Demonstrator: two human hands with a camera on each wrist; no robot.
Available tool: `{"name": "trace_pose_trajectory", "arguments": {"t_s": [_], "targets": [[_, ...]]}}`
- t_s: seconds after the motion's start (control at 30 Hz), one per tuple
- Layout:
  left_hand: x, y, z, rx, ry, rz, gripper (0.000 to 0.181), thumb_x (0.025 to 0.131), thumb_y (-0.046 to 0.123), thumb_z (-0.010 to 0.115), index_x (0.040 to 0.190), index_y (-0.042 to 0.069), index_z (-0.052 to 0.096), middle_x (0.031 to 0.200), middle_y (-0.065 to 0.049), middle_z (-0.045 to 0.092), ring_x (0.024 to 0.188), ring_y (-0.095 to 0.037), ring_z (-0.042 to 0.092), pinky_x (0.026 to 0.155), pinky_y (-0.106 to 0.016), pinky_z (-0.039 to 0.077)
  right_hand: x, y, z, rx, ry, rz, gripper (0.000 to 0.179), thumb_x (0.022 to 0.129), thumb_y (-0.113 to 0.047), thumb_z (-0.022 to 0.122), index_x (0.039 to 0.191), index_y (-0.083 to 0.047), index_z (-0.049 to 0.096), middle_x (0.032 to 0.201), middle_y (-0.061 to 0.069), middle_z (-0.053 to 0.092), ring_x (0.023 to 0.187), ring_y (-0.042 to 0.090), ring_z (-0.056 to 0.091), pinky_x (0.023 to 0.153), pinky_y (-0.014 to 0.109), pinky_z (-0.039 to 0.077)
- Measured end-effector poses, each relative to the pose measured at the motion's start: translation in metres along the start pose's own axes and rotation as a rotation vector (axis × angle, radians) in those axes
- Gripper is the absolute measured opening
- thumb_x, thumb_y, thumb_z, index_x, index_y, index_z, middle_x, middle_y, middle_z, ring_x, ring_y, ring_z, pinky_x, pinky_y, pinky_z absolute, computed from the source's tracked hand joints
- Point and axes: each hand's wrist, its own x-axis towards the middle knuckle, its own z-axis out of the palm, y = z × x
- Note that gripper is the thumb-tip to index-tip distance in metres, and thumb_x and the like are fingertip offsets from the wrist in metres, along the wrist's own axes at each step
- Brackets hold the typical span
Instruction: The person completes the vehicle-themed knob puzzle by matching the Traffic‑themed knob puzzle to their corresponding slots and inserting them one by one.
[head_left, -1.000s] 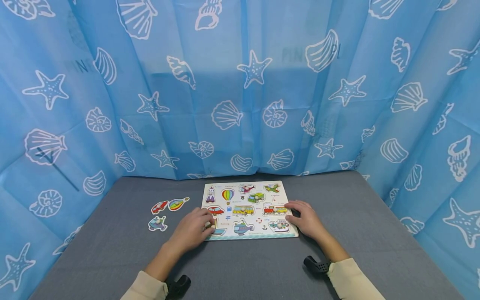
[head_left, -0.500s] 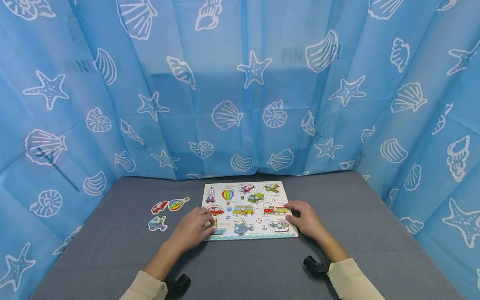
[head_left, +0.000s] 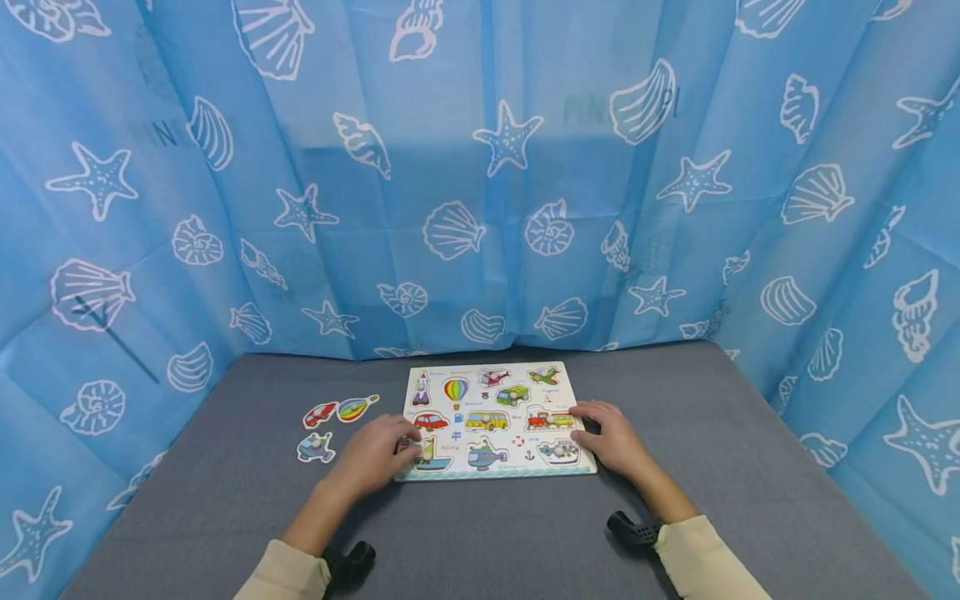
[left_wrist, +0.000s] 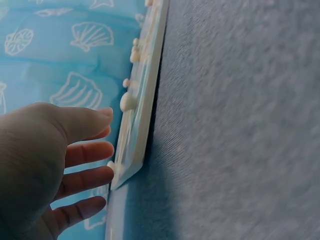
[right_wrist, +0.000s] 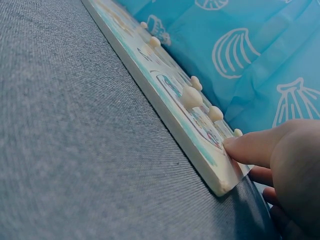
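Note:
A white knob puzzle board (head_left: pixel 506 442) printed with vehicles lies on the grey table. My left hand (head_left: pixel 371 454) hovers at its left edge, fingers spread and loosely bent, beside the sailboat piece (head_left: pixel 432 456). In the left wrist view, nothing lies between thumb and fingers (left_wrist: pixel 87 150); the fingertips overlap the board's corner. My right hand (head_left: pixel 615 437) rests at the right edge by the train piece (head_left: pixel 547 419) and the ship piece (head_left: pixel 558 452). In the right wrist view, its thumb (right_wrist: pixel 245 150) touches the board's top, with the other fingers relaxed beside the edge.
Left of the board lie a red vehicle-shaped piece (head_left: pixel 320 414), a colourful balloon-shaped piece (head_left: pixel 356 408) and a grey-blue aircraft-like piece (head_left: pixel 315 447). A blue shell-print curtain (head_left: pixel 450 275) hangs behind and beside the grey table (head_left: pixel 495 542).
My left hand has moved left off the sailboat piece, uncovering more of it and the board's lower left corner. The right hand and board have stayed put.

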Motion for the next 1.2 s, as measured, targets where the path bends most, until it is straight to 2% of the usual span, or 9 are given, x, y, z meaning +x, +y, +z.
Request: {"name": "trace_pose_trajectory", "arguments": {"t_s": [0.33,0.6,0.83,1.07,1.2], "targets": [[0.004,-0.014,0.0,-0.037,0.001,-0.095,0.008,0.086,0.024,0.075,0.092,0.021,0.071,0.089,0.012,0.061,0.085,-0.009,0.055,0.079,-0.037,0.049,0.0,-0.001,0.0,-0.014,-0.003,0.006,0.035,0.087,-0.008,0.071,0.12,0.0,0.066,0.131,0.022,0.057,0.129,0.044,0.039,0.104,0.061,0.029],[0.002,-0.025,0.002,-0.069,0.025,-0.166,0.008,0.085,0.025,0.075,0.09,0.022,0.07,0.086,0.011,0.059,0.077,-0.009,0.053,0.073,-0.036,0.047,0.0,0.0,0.0,-0.01,-0.002,0.002,0.036,0.086,-0.007,0.071,0.121,0.001,0.066,0.13,0.022,0.057,0.128,0.044,0.04,0.104,0.061,0.03],[0.0,-0.033,0.002,-0.021,0.142,-0.181,0.007,0.085,0.02,0.076,0.089,0.018,0.07,0.086,0.005,0.063,0.081,-0.014,0.058,0.072,-0.039,0.048,0.0,0.002,0.0,-0.012,-0.008,0.007,0.035,0.087,-0.007,0.071,0.121,0.0,0.066,0.131,0.022,0.057,0.128,0.044,0.04,0.104,0.061,0.029],[0.004,-0.044,0.001,0.022,0.245,-0.253,0.007,0.083,0.015,0.077,0.086,0.014,0.071,0.084,0.001,0.063,0.084,-0.021,0.059,0.076,-0.044,0.049,0.0,0.001,0.001,-0.002,-0.002,0.004,0.035,0.086,-0.008,0.071,0.12,0.001,0.066,0.131,0.023,0.057,0.128,0.044,0.04,0.104,0.061,0.029],[0.005,-0.05,0.001,0.034,0.309,-0.299,0.008,0.081,0.014,0.078,0.084,0.012,0.071,0.083,-0.001,0.064,0.082,-0.023,0.058,0.073,-0.044,0.047,0.001,0.002,0.002,-0.003,0.006,-0.013,0.035,0.086,-0.007,0.072,0.12,0.001,0.066,0.13,0.023,0.057,0.128,0.045,0.04,0.104,0.06,0.029]]}}
